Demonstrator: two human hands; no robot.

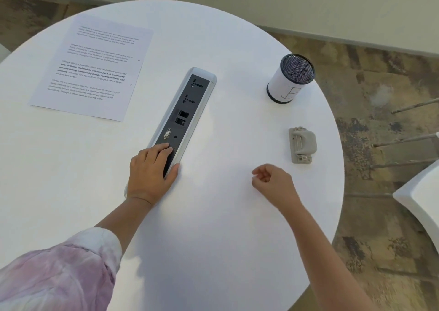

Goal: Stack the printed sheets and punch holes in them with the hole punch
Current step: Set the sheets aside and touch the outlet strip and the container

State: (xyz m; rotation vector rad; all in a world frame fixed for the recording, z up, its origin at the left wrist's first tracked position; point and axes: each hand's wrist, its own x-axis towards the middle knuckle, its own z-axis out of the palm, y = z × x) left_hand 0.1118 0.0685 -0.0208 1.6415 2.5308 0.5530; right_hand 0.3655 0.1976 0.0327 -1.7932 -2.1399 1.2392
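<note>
Paper (91, 68) is lying flat beyond the socket strip (183, 115), long axis running away; the left hand (152, 170), grip open and empty, is nearer, the right hand (273, 182) curled empty beside the hole punch (302, 144)

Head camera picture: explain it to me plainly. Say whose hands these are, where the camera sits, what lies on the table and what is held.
There is no machine here. A person wears a camera on the head, looking down at their own two bare hands over a round white table.

The left hand rests flat on the near end of a power and data socket strip set in the table. The right hand hovers loosely curled and holds nothing.

At far left lie the printed sheets. On the right stands a mesh pen cup, and nearer the person the grey hole punch, untouched.
</note>
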